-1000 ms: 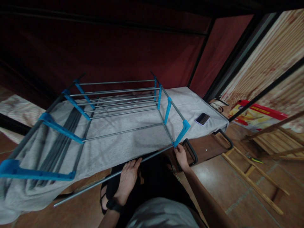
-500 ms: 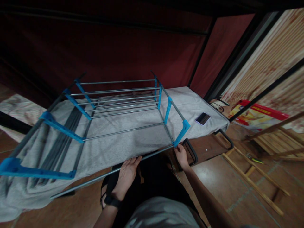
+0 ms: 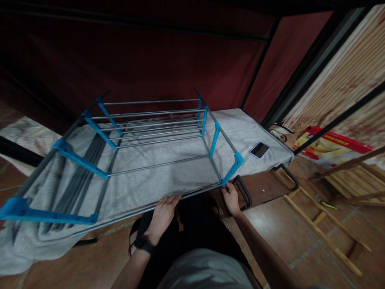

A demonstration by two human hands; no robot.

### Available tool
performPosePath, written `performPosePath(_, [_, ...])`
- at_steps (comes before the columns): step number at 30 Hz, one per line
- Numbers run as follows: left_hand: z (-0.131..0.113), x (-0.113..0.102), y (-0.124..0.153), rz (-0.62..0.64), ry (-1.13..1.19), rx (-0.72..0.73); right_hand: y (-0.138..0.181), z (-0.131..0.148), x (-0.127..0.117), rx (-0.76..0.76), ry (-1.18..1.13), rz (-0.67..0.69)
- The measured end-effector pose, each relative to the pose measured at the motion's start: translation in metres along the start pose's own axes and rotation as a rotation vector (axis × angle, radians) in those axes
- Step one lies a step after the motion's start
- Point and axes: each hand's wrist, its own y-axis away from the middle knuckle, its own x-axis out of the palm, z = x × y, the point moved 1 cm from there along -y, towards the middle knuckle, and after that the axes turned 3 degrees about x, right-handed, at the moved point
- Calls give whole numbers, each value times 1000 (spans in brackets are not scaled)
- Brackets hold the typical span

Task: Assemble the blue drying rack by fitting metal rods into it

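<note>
A rack of grey metal rods and blue plastic side brackets [image 3: 232, 170] lies on its side on a grey cloth [image 3: 168, 176] covering a low bed. A loose grey rod [image 3: 192, 192] runs along the cloth's near edge. My left hand [image 3: 163, 212] lies under the rod's middle with fingers extended against it. My right hand [image 3: 231, 196] pinches the rod's right end at the lowest blue bracket. A dark band is on my left wrist.
A phone [image 3: 259, 150] lies on the cloth at the right. Black bed handles [image 3: 244, 192] stick out below. Wooden slats [image 3: 325, 228] and a red-and-yellow box [image 3: 327, 146] lie on the tiled floor at the right. A dark red wall stands behind.
The loose rod's left end has swung up toward the cloth edge and the lower left blue bracket. My left hand moved slightly up with it; my right hand stayed at the bracket.
</note>
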Motion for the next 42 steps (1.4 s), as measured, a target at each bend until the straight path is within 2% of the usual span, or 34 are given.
performPosePath(8, [-1, 0, -5, 9, 3, 3, -1, 6, -2, 34, 10, 5])
performPosePath(13, [-14, -4, -1, 7, -20, -34, 7, -3, -4, 81, 20, 109])
performPosePath(16, [-16, -5, 2, -5, -50, -57, 18, -18, -4, 83, 168, 205])
performPosePath(20, [-20, -4, 9, -35, -100, -79, 35, -16, -1, -108, 505, 242])
performPosePath(22, [-23, -2, 12, -53, -104, -85, 39, -2, 10, -316, 562, 247])
performPosePath(26, [-23, -1, 16, -110, -101, -132, 38, 31, 53, -839, 503, 300])
performPosePath(28, [-19, -2, 20, -131, -102, -175, 38, 40, 76, -988, 535, 372])
performPosePath(31, [-7, -7, 33, -167, -92, -223, 37, 40, 100, -1094, 617, 482])
performPosePath(33, [5, -10, 51, -259, -59, -256, 34, 35, 108, -1103, 647, 542])
performPosePath(35, [23, -11, 77, -421, -8, -360, 29, 27, 112, -1099, 654, 588])
performPosePath(39, [77, -7, 138, -847, 84, -818, 20, 14, 113, -1096, 644, 646])
performPosePath(40, [91, -6, 149, -937, 113, -895, 19, 12, 113, -1086, 640, 655])
performPosePath(42, [120, -3, 163, -1004, 204, -962, 19, 11, 113, -1057, 630, 664])
